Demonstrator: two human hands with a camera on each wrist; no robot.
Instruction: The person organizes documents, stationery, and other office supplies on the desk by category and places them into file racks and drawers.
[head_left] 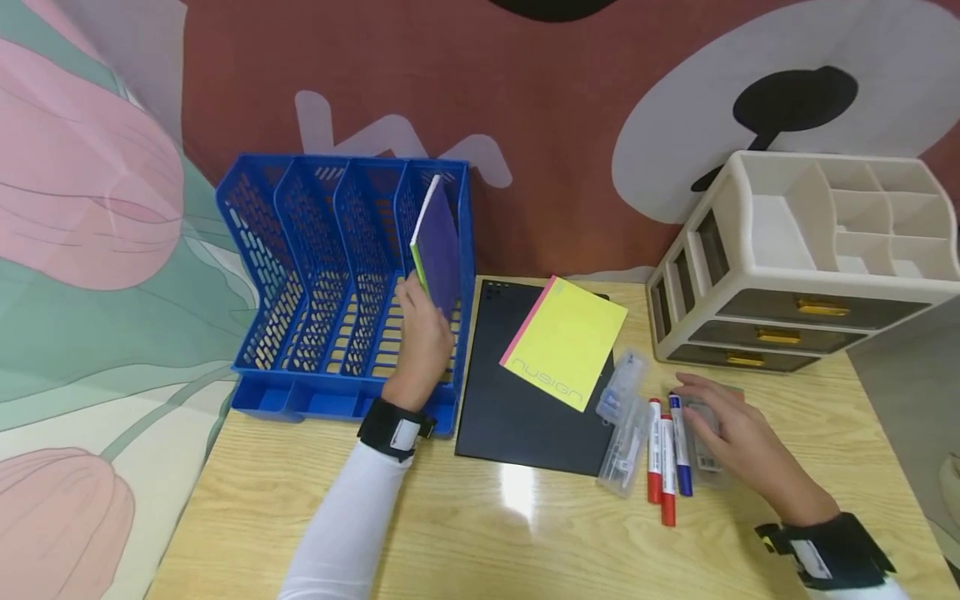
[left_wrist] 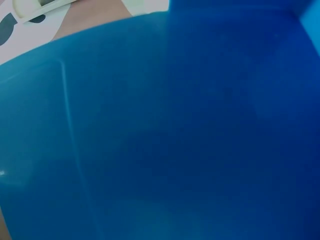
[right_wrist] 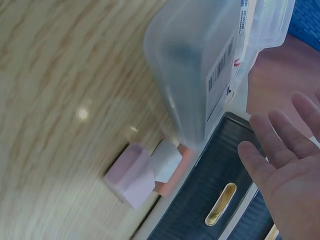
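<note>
In the head view my left hand (head_left: 423,337) grips the lower edge of a thin purple-covered notebook (head_left: 438,246), held upright inside the rightmost slot of the blue file rack (head_left: 341,385). Blue plastic (left_wrist: 150,125) fills most of the left wrist view, and that hand does not show there. My right hand (head_left: 738,437) hovers with relaxed fingers over a clear plastic case (head_left: 708,467), beside a blue marker (head_left: 680,446) and two red markers (head_left: 655,450). The right wrist view shows this hand (right_wrist: 295,170) holding nothing, near the translucent case (right_wrist: 190,65).
A yellow notebook (head_left: 566,342) lies on a black board (head_left: 510,417). Clear cases (head_left: 624,446) lie to its right. The white drawer unit (head_left: 738,287) stands at the back right. Pink and white blocks (right_wrist: 131,175) sit near its drawers.
</note>
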